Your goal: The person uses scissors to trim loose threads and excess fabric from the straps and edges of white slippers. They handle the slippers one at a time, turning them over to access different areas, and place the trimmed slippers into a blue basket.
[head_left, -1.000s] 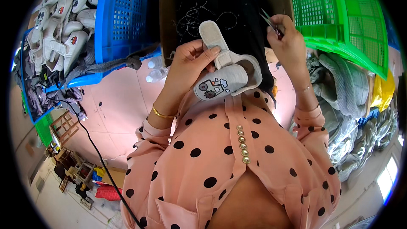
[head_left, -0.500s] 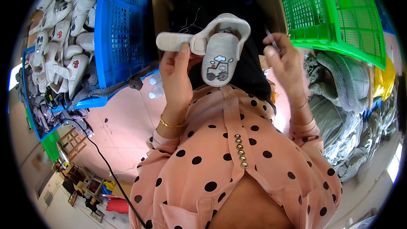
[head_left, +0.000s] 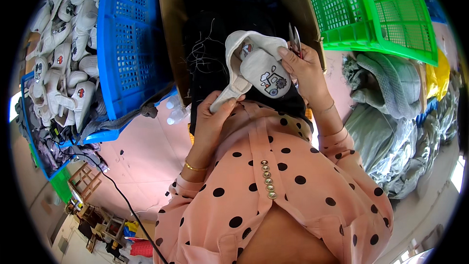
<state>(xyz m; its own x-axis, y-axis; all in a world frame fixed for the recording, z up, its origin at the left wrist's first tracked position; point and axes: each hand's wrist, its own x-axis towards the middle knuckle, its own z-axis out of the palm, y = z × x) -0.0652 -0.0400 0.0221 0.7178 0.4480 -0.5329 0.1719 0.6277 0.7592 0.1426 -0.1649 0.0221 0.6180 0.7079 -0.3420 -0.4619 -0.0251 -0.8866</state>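
A light grey fabric shoe upper [head_left: 259,68] with an embroidered tractor hangs tilted over my lap. My left hand [head_left: 215,112] pinches the narrow strap-like end at its lower left. At the upper's right edge, my right hand [head_left: 304,66] grips the fabric between thumb and fingers. The same hand holds small scissors [head_left: 295,40], their pointed metal blades sticking up past the fingers; the handles are mostly hidden. Loose white threads [head_left: 205,51] lie on the dark cloth over my legs, left of the upper.
A cardboard box [head_left: 171,19] with dark contents stands ahead. To the left, a blue plastic basket [head_left: 129,44] adjoins a heap of similar grey shoe uppers [head_left: 63,58]. A green basket [head_left: 361,14] is at the right, above grey fabric bundles [head_left: 391,88]. A black cable [head_left: 122,186] runs at the lower left.
The upper has turned, its strap end swinging from left to lower left. My left hand has come down with it. My right hand has moved in from the right and taken the upper's edge.
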